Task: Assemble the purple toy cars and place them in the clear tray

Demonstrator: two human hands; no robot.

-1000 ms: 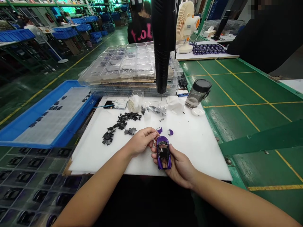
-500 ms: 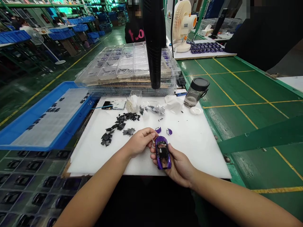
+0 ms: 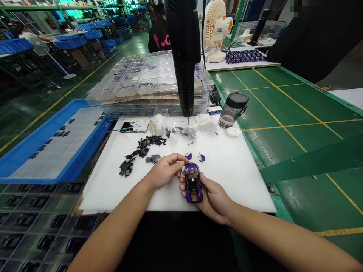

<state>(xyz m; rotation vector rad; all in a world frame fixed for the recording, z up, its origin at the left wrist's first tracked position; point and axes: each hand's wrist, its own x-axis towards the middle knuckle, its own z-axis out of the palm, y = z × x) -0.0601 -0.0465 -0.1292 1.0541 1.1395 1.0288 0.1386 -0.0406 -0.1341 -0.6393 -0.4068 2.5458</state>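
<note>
A purple toy car body [image 3: 188, 169], with a black middle section and open cut-outs, rests in my right hand [image 3: 215, 198]. Thumb and fingers wrap its sides above the board's front part. My left hand [image 3: 166, 172] is at the car's far left corner, thumb and forefinger drawn together. Whatever they may pinch is too small or hidden to make out. Just beyond the car lie two small purple parts, a left one [image 3: 188, 155] and a right one [image 3: 201, 157]. A black electric screwdriver [image 3: 184, 83] hangs bit-down beyond them.
On the white board [image 3: 232, 177] lie black flat pieces [image 3: 141, 147], a clear bag [image 3: 183, 130] and crumpled tissue [image 3: 207, 124]. A lidded bottle [image 3: 232, 109] stands right. Compartment trays [image 3: 153, 75] are stacked behind. A blue bin [image 3: 61, 173] sits left; a fan [image 3: 215, 34] stands farther back.
The hanging screwdriver appears lower, and its thin bit now shows. The car body tilts slightly in my right hand. My left hand stays beside it with little change.
</note>
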